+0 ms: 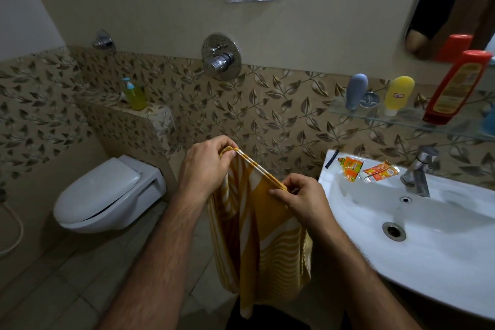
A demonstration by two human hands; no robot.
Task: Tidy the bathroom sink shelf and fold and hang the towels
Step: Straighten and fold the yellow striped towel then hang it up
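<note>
A yellow towel with white stripes (263, 238) hangs doubled in front of me, between the toilet and the sink. My left hand (206, 166) pinches the far end of its top edge. The near end of that edge is pinched by my right hand (302, 201). The edge runs taut between the two hands. On the glass shelf (401, 119) at the right stand a grey bottle (355, 91), a yellow bottle (398, 95) and a red bottle (455, 88).
The white sink (417, 257) with a tap (417, 171) fills the lower right; orange sachets (367, 169) lie on its back rim. A white toilet (107, 195) with its lid down sits at the left. A green soap dispenser (135, 95) stands on the tiled ledge. A shower valve (221, 57) juts from the wall.
</note>
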